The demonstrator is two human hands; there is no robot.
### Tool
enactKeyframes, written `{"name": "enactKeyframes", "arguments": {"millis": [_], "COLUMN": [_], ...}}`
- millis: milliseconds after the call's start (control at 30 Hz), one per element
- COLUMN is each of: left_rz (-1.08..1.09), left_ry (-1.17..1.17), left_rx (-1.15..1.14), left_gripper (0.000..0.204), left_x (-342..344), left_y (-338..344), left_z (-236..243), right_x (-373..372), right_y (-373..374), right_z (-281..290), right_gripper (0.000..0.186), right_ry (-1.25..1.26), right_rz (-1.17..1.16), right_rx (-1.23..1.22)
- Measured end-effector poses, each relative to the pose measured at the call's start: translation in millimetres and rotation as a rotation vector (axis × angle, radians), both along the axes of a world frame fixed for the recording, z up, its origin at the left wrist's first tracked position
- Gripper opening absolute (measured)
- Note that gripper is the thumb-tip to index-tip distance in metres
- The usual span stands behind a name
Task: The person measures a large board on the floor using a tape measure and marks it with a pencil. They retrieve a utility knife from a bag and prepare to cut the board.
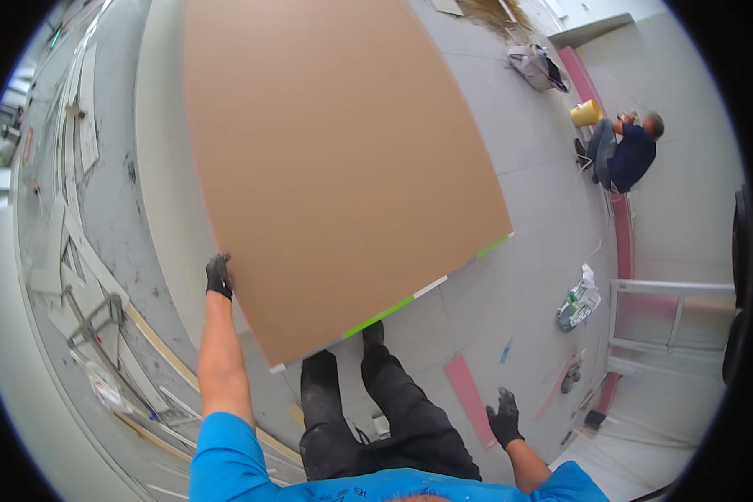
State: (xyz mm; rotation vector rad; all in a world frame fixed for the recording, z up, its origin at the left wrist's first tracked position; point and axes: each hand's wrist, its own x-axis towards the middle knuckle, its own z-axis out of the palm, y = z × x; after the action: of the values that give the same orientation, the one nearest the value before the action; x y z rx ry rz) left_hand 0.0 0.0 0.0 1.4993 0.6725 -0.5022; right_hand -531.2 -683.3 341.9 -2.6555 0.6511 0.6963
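blue sleeves (230, 456) frame brown wallboard sheet (335, 167), its long axis running forward. the nearer left hand (217, 276) grips its left edge; the right hand (504, 417) hangs empty, fingers spread, the sheet ahead and leftward.

The grey tiled floor (531, 263) carries, seen from the view's centre, a backpack (528, 64) at one o'clock, a green-and-white sack (577, 303) at three, a pink strip (468, 397) at five and pale strips (97, 261) around nine.
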Motion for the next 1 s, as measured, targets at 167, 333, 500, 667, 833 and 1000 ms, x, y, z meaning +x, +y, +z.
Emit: {"name": "enactKeyframes", "arguments": {"millis": [167,333,500,667,833,1000], "left_rz": [0.199,0.249,0.709,0.392,0.646,1.044], "left_ry": [-0.168,0.2,0.338,0.488,0.351,0.321], "left_rx": [0.026,0.061,-0.079,0.099,-0.006,0.019], "left_gripper": [0.041,0.027,0.01,0.016,0.015,0.014], "left_x": [-59.7,-342.5,-635.7,-733.4,-758.3,-724.7], "left_y": [50.1,12.3,5.6,-64.5,-27.0,92.5], "left_z": [162.2,171.1,249.0,289.7,264.5,328.2], "right_x": [5.6,133.2,300.9,324.3,291.3,303.9], "right_y": [-10.0,-34.0,45.8,91.5,169.6,371.6], "right_z": [-86.1,-62.6,-14.1,6.6,-4.0,71.4], "right_gripper": [0.068,0.054,0.037,0.032,0.037,0.031], "right_ry": [0.017,-0.01,-0.274,-0.171,0.081,0.087], "right_rz": [0.22,0.39,0.377,0.6,0.732,0.964], "right_rx": [0.115,0.237,0.404,0.285,0.254,0.502]}}
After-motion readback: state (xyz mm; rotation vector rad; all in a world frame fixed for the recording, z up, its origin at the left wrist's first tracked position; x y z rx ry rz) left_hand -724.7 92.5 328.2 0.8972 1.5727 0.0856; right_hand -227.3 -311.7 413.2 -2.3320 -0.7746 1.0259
